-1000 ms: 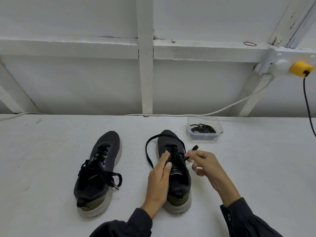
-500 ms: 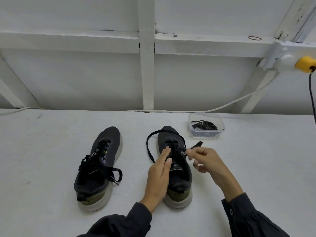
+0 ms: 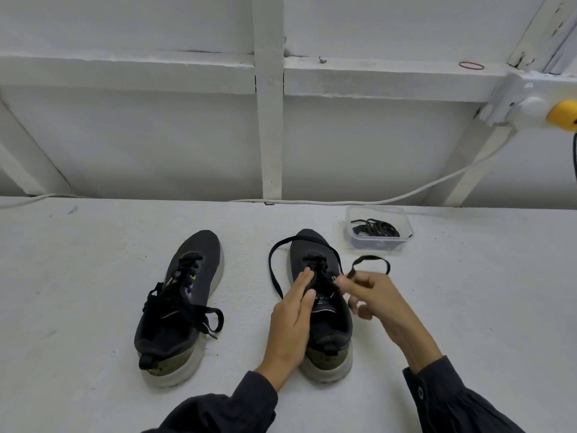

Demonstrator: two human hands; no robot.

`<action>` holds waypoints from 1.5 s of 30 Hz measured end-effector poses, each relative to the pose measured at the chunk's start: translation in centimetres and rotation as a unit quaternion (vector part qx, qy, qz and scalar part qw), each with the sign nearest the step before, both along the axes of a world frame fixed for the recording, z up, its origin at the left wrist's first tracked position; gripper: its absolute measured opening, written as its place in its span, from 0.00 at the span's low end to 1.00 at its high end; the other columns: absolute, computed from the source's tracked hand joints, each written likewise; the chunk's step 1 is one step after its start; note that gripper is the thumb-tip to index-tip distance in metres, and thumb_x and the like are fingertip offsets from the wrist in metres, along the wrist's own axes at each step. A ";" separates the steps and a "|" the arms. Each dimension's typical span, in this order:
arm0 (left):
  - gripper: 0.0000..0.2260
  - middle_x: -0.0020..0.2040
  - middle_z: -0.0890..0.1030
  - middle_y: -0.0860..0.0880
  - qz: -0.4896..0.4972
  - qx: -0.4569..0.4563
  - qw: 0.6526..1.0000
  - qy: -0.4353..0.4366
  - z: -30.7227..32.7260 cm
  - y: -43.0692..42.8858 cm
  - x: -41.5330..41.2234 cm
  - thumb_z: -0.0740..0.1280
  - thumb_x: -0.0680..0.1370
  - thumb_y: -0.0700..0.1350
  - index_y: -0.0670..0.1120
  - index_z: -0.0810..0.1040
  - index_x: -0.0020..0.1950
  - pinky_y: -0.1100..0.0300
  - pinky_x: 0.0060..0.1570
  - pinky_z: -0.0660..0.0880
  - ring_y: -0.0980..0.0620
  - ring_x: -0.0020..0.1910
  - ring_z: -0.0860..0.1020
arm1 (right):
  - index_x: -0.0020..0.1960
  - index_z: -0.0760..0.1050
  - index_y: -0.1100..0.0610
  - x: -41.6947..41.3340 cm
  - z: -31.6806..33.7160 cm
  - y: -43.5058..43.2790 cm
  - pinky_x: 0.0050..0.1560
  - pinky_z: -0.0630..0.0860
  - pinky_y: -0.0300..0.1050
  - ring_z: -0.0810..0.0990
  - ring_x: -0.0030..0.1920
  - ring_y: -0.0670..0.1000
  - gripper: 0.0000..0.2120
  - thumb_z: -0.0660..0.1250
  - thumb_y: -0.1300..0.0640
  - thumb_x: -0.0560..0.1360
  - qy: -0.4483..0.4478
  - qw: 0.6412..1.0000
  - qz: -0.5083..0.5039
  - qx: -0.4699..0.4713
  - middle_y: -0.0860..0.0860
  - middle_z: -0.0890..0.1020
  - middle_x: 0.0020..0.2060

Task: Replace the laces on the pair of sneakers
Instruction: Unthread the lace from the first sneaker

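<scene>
A white counter [image 3: 93,276] is seen against a white boarded wall crossed by beams, and everything on it is placed here by the held sneaker [image 3: 327,326], which is stood near the middle with its toe pointing away. The left hand [image 3: 290,320] is laid along that sneaker's left side, its fingers straight and together and pressed flat beside the eyelets, so that this edge of the upper is hidden. Just right of the sneaker's tongue a black lace [image 3: 370,257] is pinched between thumb and forefinger of the right hand [image 3: 374,298], the other fingers being curled; the exact pinch point is hard to make out against the dark upper. One loop of the lace is thrown out left of the sneaker's toe, another right of it. How many eyelets are threaded cannot be told. Left of the held sneaker, apart from it, a second sneaker [image 3: 184,301] is stood, laced, with loose ends. Beyond and right of the held sneaker's toe a clear container [image 3: 379,247] of coiled spare laces [image 3: 374,229] is set. Both forearms are cut off by the lower edge, and a yellow plug [image 3: 563,115], far up to the right, by the side edge.
</scene>
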State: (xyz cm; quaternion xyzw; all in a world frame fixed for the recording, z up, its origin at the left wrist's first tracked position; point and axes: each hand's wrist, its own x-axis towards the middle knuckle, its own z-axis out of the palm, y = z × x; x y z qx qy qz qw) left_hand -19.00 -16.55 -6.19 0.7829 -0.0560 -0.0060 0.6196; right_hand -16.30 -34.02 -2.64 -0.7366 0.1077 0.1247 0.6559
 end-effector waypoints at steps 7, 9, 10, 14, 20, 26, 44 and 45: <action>0.16 0.72 0.70 0.58 -0.001 -0.002 1.000 0.002 0.0 0.1 0.0 0.58 0.84 0.45 0.58 0.66 0.70 0.62 0.73 0.63 0.66 0.71 0.65 | 0.40 0.74 0.63 -0.5 -0.2 1.5 0.26 0.65 0.34 0.68 0.27 0.46 0.12 0.65 0.58 0.80 -0.044 0.999 -0.015 0.012 0.49 0.74 0.26; 0.16 0.72 0.70 0.58 -0.002 0.002 1.000 -0.001 0.0 0.1 0.1 0.58 0.84 0.46 0.57 0.67 0.71 0.60 0.73 0.63 0.66 0.71 0.65 | 0.38 0.72 0.57 -0.7 -0.5 2.3 0.29 0.66 0.33 0.68 0.27 0.43 0.13 0.62 0.58 0.81 -0.049 0.998 -0.034 -0.003 0.44 0.72 0.25; 0.17 0.73 0.70 0.57 -0.005 0.010 1.000 -0.005 0.0 0.1 0.1 0.59 0.84 0.46 0.57 0.67 0.72 0.60 0.73 0.63 0.66 0.71 0.65 | 0.38 0.72 0.56 -0.9 -0.7 2.7 0.30 0.68 0.33 0.69 0.27 0.42 0.13 0.62 0.58 0.81 -0.058 0.997 -0.047 -0.017 0.42 0.73 0.25; 0.14 0.69 0.73 0.61 -0.005 0.065 0.995 -0.073 0.5 0.3 0.2 0.65 0.81 0.50 0.60 0.74 0.66 0.65 0.67 0.68 0.65 0.68 0.69 | 0.44 0.75 0.58 -1.3 -1.3 3.5 0.41 0.72 0.39 0.76 0.37 0.43 0.10 0.60 0.57 0.82 -0.093 0.990 -0.076 -0.075 0.48 0.80 0.36; 0.07 0.51 0.76 0.60 0.013 0.222 0.955 -0.195 2.0 0.3 1.8 0.73 0.72 0.56 0.54 0.84 0.45 0.69 0.50 0.70 0.61 0.51 0.72 | 0.40 0.73 0.55 -1.3 -1.6 3.3 0.37 0.70 0.31 0.74 0.34 0.40 0.11 0.62 0.60 0.81 -0.107 0.990 -0.085 -0.040 0.40 0.77 0.29; 0.07 0.46 0.77 0.53 -0.036 0.310 0.900 -0.305 2.4 0.3 2.6 0.66 0.78 0.49 0.47 0.82 0.46 0.57 0.46 0.70 0.52 0.45 0.74 | 0.47 0.82 0.54 -2.4 -1.8 2.4 0.31 0.73 0.32 0.77 0.32 0.42 0.06 0.67 0.56 0.78 -0.121 0.987 -0.081 0.075 0.48 0.82 0.33; 0.14 0.43 0.78 0.57 -0.043 0.388 0.859 -0.330 2.6 -0.1 3.3 0.58 0.82 0.53 0.51 0.80 0.44 0.51 0.48 0.70 0.53 0.41 0.73 | 0.42 0.76 0.56 -1.8 -3.2 3.5 0.36 0.73 0.30 0.76 0.34 0.39 0.10 0.62 0.59 0.81 -0.158 0.977 -0.142 -0.007 0.43 0.81 0.33; 0.14 0.43 0.78 0.57 -0.041 0.386 0.859 -0.334 2.6 0.0 3.3 0.58 0.82 0.53 0.51 0.80 0.44 0.51 0.48 0.70 0.53 0.41 0.73 | 0.41 0.75 0.56 -1.7 -3.2 3.5 0.35 0.72 0.30 0.75 0.33 0.38 0.10 0.62 0.59 0.81 -0.159 0.977 -0.140 -0.020 0.43 0.80 0.32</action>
